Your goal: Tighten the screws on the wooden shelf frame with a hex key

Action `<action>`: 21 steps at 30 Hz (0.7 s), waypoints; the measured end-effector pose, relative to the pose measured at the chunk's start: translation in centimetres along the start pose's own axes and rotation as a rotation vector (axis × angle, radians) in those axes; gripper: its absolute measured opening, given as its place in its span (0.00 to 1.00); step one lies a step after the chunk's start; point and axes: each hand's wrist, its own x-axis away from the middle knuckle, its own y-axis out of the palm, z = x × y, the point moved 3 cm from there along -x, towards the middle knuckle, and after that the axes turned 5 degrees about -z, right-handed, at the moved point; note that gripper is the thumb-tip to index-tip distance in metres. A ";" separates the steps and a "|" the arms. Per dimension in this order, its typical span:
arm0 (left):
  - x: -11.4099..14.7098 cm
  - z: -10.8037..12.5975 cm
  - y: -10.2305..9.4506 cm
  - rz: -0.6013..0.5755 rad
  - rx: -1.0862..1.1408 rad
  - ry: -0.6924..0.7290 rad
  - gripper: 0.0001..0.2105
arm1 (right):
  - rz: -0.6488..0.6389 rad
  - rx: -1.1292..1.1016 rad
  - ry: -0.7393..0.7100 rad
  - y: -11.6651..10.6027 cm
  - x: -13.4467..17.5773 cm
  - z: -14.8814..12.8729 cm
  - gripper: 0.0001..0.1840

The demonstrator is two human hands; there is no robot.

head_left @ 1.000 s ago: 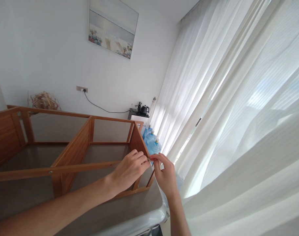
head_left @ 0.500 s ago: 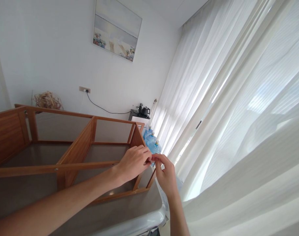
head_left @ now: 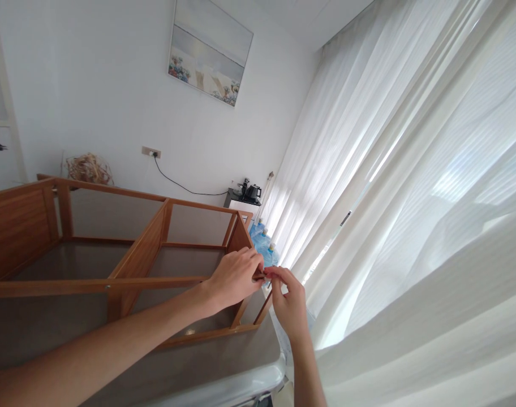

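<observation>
A wooden shelf frame [head_left: 141, 237] with slatted rails and panels lies across the left and middle of the view. My left hand [head_left: 236, 276] is closed around the near right corner of the frame, where the end of a wooden rail shows at its fingertips. My right hand [head_left: 289, 299] meets it there, thumb and forefinger pinched together at the rail's end. Whatever small thing lies between those fingertips is too small and hidden to name.
White curtains [head_left: 394, 186] hang close on the right. Blue water bottles [head_left: 262, 242] stand behind the corner. A black kettle [head_left: 253, 192] rests on a small cabinet; its cord runs to a wall socket [head_left: 150, 152]. A pale curved rail [head_left: 241, 384] lies below my hands.
The view has shifted slightly. Both hands stay at the corner; my left fingers have shifted a little, and more of the brown wooden end shows between the hands.
</observation>
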 end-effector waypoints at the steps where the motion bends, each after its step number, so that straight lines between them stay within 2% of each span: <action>1: 0.0 0.0 0.0 -0.007 0.000 -0.026 0.06 | 0.003 -0.002 0.004 0.0 0.0 0.0 0.13; 8: -0.5 -0.7 0.3 -0.122 0.080 -0.152 0.11 | 0.021 -0.017 0.015 0.1 0.0 -0.1 0.13; 14: -0.8 -0.7 0.4 -0.137 0.148 -0.143 0.09 | 0.095 0.000 0.000 -0.1 0.3 0.5 0.13; 18: -0.7 -0.5 0.4 -0.153 0.175 -0.128 0.12 | 0.210 0.129 -0.062 -0.2 1.5 0.3 0.13; 21: -0.6 -0.3 0.5 -0.143 0.175 -0.098 0.12 | 0.208 0.239 -0.124 0.3 2.6 -0.2 0.13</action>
